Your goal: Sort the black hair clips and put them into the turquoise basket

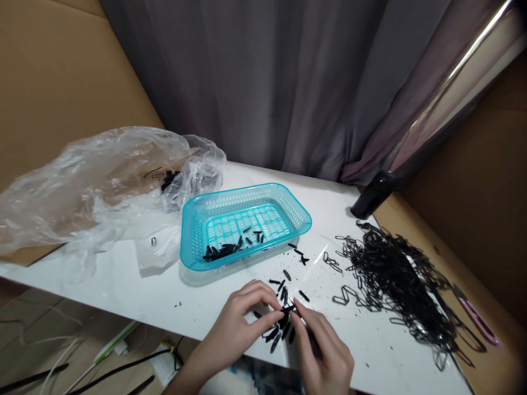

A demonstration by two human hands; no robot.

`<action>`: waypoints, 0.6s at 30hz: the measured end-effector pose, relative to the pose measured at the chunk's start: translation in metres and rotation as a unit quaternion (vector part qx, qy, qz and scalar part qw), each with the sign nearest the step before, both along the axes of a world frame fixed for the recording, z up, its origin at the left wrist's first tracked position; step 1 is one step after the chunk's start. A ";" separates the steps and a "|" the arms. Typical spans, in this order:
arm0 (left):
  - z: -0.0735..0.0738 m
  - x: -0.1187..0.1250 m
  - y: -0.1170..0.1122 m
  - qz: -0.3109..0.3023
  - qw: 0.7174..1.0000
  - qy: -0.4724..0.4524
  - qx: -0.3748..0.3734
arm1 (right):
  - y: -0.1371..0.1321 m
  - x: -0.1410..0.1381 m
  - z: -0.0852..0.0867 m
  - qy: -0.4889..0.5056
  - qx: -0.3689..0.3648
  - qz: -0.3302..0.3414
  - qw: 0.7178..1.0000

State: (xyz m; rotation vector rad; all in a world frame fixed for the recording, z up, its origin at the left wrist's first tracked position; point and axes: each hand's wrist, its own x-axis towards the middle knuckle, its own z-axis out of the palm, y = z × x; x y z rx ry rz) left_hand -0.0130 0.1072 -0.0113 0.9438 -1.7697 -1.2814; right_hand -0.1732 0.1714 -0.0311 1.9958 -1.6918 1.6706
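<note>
My left hand (241,318) and my right hand (323,348) meet at the near edge of the white table (123,285). Both pinch one small black piece (288,309) between their fingertips. Several more small black pieces (284,288) lie scattered on the table just around and under the fingers. A turquoise plastic basket (193,236) stands behind the hands, with several of the same black pieces (224,250) in its near left corner.
A tangled heap of black wire loops (395,274) covers the table's right side. A crumpled clear plastic bag (94,181) lies at the left. Pink-handled snips (477,318) rest at the far right. A grey curtain (267,82) hangs behind.
</note>
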 end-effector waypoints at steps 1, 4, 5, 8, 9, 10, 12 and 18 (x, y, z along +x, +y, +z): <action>0.000 0.000 0.000 0.002 1.000 0.003 -0.002 | 0.000 0.000 0.000 0.001 0.002 -0.001 1.000; -0.001 0.001 0.000 0.007 1.000 0.008 -0.010 | 0.000 0.000 0.001 0.002 0.008 -0.001 1.000; -0.002 0.001 0.000 0.007 1.000 0.008 -0.011 | 0.000 -0.001 0.001 0.002 0.009 0.000 1.000; -0.003 0.001 0.000 0.013 1.000 0.005 -0.011 | 0.000 -0.002 0.002 0.008 0.006 0.004 1.000; -0.003 0.001 -0.001 0.015 1.000 0.005 -0.011 | 0.000 -0.002 0.002 0.012 0.007 0.006 1.000; -0.003 0.001 -0.001 0.016 1.000 0.006 -0.014 | 0.000 -0.002 0.002 0.018 0.010 0.008 1.000; -0.003 0.001 -0.001 0.016 1.000 0.009 -0.021 | 0.001 -0.003 0.001 0.029 0.014 0.016 0.999; -0.001 0.002 0.000 0.008 0.999 0.016 -0.030 | 0.001 -0.003 -0.001 0.024 0.012 0.023 0.999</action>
